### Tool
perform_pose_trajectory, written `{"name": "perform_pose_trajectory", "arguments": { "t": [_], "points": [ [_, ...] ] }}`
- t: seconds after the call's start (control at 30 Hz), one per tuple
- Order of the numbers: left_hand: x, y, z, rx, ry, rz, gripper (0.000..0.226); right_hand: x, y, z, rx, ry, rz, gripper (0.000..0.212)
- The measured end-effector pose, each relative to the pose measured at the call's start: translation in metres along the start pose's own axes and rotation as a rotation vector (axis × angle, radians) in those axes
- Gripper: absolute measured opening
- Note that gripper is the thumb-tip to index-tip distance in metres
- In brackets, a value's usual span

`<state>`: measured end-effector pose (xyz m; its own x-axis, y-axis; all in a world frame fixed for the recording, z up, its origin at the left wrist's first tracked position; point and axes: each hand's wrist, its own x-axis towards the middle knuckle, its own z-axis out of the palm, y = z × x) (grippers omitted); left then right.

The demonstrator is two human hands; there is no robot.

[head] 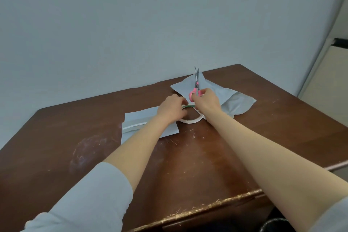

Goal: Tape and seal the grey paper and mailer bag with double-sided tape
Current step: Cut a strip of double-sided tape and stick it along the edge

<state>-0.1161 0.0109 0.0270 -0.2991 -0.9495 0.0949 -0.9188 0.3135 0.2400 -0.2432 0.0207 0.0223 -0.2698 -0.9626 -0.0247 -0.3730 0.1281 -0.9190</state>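
White double-sided tape roll (190, 120): likely light, rigid ring. Left hand (172, 108) fingers curl on its rim; right hand (206, 100) fingers grip pink-handled scissors (196, 83). Thin grey paper sheet (150, 124) looks floppy: pin flat.

Dark wood table (207, 165) semi-gloss, scratched, chipped along front edge; grey paper (139, 117) matt, smooth; mailer bag (237, 103) creased, probably plastic film; scissors (196, 83) metal blades, pink plastic handles.

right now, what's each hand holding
Left hand: grips the tape roll.
Right hand: holds the pink scissors, blades pointing up.
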Motion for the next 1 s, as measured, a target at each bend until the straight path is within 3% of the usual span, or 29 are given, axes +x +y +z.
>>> {"name": "perform_pose_trajectory", "arguments": {
  "t": [0.17,0.27,0.37,0.43,0.53,0.63,0.8,1.0],
  "points": [
    [-0.003,-0.033,-0.008,-0.058,0.07,-0.155,0.023,0.0,0.0,-0.011,-0.15,-0.025,-0.05,0.029],
    [-0.01,-0.036,-0.016,-0.391,0.157,-0.185,0.019,-0.007,-0.004,-0.002,-0.089,-0.118,-0.05,0.028],
    [-0.023,-0.027,-0.026,-0.845,0.007,-0.224,0.023,-0.016,-0.013,0.008,0.166,-0.197,0.009,0.031],
    [-0.032,-0.022,-0.029,-0.995,-0.134,-0.205,0.036,-0.021,-0.018,0.01,0.277,-0.244,0.075,0.023],
    [-0.041,-0.02,-0.029,-1.084,-0.139,-0.213,0.034,-0.027,-0.022,0.013,0.385,-0.293,0.163,0.017],
    [-0.05,-0.018,-0.033,-1.216,-0.086,-0.331,0.029,-0.03,-0.024,0.013,0.48,-0.34,0.227,0.006],
    [-0.059,-0.016,-0.035,-1.157,-0.055,-0.381,0.026,-0.038,-0.027,0.013,0.346,-0.363,0.131,0.015],
    [-0.058,-0.01,-0.038,-1.131,-0.046,-0.321,0.03,-0.041,-0.031,0.008,0.447,-0.356,0.166,0.018]
  ]
}}
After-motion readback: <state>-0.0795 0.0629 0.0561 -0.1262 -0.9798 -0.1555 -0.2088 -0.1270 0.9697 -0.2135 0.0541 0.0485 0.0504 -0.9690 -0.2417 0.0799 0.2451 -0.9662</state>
